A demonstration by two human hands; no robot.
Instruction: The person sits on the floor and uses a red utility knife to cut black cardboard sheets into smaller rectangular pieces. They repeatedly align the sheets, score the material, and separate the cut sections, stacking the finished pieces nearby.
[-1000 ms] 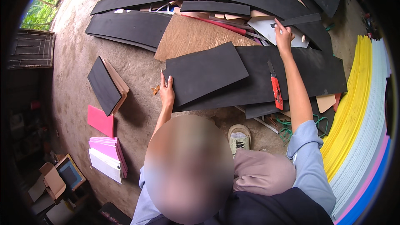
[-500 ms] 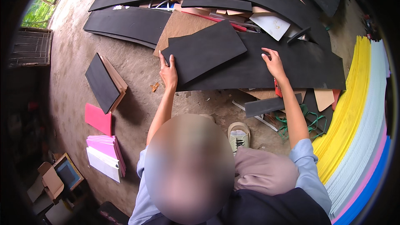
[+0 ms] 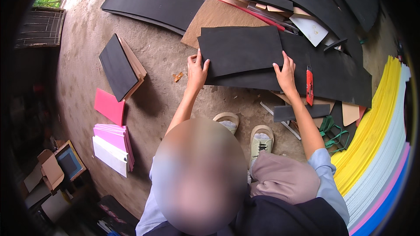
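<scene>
A rectangular black foam sheet (image 3: 240, 50) lies on top of a larger, long black sheet (image 3: 332, 76) on the dirt floor. My left hand (image 3: 197, 70) grips the small sheet's lower left corner. At the sheet's lower right edge, my right hand (image 3: 285, 73) presses down with fingers spread. A red utility knife (image 3: 309, 85) rests on the larger sheet just right of my right hand.
Long curved black strips (image 3: 153, 4) and a brown board (image 3: 214, 15) lie farther out. A black-and-tan stack (image 3: 119, 66), a pink piece (image 3: 109, 106) and pink-white sheets (image 3: 113, 144) sit left. Yellow, white, pink and blue sheets (image 3: 376, 135) are piled right. Green scissors (image 3: 332, 133) lie by my shoes.
My right hand came off the far right edge and moved left and nearer, onto the small black sheet's lower right edge. The small sheet shifted and now lies squarer between both hands.
</scene>
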